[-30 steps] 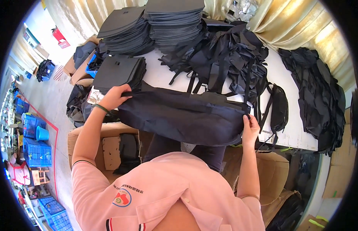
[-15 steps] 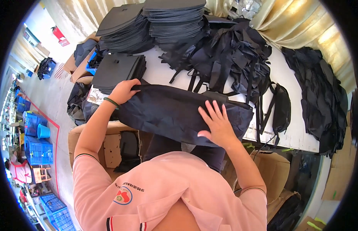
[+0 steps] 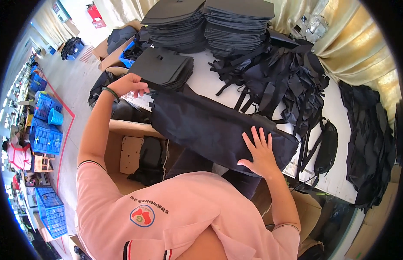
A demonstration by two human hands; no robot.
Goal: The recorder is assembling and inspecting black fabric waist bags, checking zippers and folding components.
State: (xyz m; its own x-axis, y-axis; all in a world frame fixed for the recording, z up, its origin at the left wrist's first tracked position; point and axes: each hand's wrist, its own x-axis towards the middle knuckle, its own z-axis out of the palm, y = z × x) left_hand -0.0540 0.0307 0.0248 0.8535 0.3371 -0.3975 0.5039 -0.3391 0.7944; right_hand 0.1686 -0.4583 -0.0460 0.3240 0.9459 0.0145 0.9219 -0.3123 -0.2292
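Note:
A long piece of black fabric [image 3: 206,128], perhaps a bag panel, lies across the table's near edge and hangs over my lap. My left hand [image 3: 127,85] is closed, pinching its upper left corner between thumb and fingers. My right hand [image 3: 263,154] lies flat on the fabric's right part with the fingers spread. Just beyond my left hand is a short stack of dark grey sheets [image 3: 156,65].
Tall stacks of dark sheets [image 3: 173,26] stand at the back. Heaped black straps and fabric [image 3: 292,82] and a small black pouch [image 3: 326,145] lie on the white table [image 3: 344,169]. More black fabric [image 3: 368,138] hangs at right. An open cardboard box [image 3: 117,173] sits below left.
My left hand has moved out to the left, away from my right hand, drawing the fabric's corner with it. My right hand stays spread on the fabric. The whole view has shifted and tilted.

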